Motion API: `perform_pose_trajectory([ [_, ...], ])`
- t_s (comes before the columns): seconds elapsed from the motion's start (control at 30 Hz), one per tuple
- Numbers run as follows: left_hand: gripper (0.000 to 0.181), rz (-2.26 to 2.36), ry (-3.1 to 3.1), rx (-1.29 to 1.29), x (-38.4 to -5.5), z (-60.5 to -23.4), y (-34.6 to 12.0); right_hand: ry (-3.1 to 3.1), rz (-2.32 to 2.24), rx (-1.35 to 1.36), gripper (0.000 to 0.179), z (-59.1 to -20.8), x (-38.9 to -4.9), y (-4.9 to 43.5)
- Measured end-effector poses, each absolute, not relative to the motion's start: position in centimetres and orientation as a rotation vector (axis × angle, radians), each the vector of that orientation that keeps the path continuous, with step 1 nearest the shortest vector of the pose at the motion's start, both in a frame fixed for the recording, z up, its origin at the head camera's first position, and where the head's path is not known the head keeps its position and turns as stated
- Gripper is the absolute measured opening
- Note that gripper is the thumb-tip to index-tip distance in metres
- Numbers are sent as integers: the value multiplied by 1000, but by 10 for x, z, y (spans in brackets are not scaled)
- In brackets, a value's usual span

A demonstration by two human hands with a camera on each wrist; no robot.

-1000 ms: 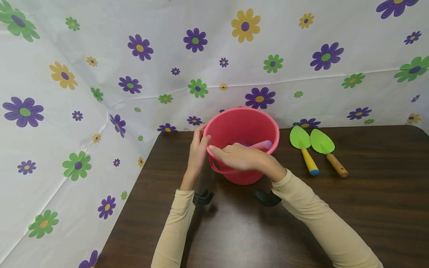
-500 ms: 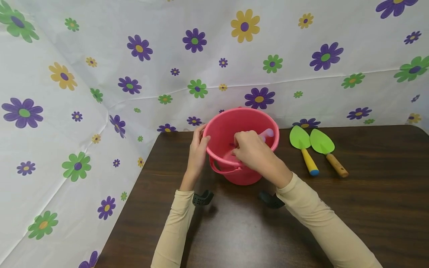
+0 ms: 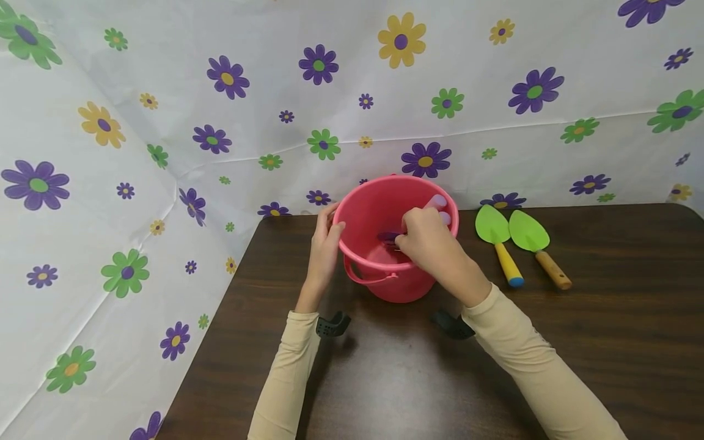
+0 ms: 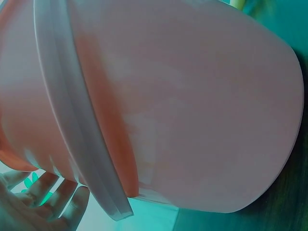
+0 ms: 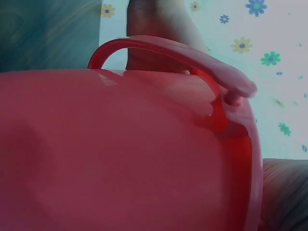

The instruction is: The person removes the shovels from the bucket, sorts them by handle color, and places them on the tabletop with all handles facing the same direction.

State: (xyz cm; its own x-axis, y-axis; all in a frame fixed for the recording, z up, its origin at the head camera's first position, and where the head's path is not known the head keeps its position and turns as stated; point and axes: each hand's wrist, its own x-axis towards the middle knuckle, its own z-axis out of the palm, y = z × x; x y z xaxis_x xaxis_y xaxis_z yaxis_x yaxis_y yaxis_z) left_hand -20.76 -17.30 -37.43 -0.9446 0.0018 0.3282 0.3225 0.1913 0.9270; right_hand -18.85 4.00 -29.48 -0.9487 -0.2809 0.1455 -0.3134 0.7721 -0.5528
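A pink bucket (image 3: 404,288) stands on the table at the middle of the head view. My left hand (image 3: 323,253) holds its left side, thumb at the rim and fingers against the outer wall; in the left wrist view those fingers (image 4: 57,204) show beside the bucket. Over the near right rim my right hand (image 3: 431,241) reaches inside, fingers curled. Two lilac handles (image 3: 437,201) lean up past it toward the right inner wall, and my fingers grip low on them. A dark purple piece (image 3: 388,236) shows beside the fingers; the rest is hidden by the hand.
Two trowels lie right of the bucket: a green blade with a yellow handle (image 3: 507,266) and a green blade with a wooden handle (image 3: 552,271). A flowered sheet (image 3: 352,79) hangs behind the dark wood table (image 3: 616,318). The bucket's handle (image 3: 360,276) hangs in front.
My right hand has moved from across the near rim down into the bucket and to the right. The lilac handles have shifted up and right. The left hand has stayed put.
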Motion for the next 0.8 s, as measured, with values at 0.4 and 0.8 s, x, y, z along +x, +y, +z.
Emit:
perform_pose_trajectory([
  [0.4,52,-1830,-2218,-315,-207,-373,-171,-2934,1043,596,15,-293,-194,54],
  [0.8,50,-1838,-2205,-324,-208,-376,-172,-2924,1100,558,13,-291,-191,57],
])
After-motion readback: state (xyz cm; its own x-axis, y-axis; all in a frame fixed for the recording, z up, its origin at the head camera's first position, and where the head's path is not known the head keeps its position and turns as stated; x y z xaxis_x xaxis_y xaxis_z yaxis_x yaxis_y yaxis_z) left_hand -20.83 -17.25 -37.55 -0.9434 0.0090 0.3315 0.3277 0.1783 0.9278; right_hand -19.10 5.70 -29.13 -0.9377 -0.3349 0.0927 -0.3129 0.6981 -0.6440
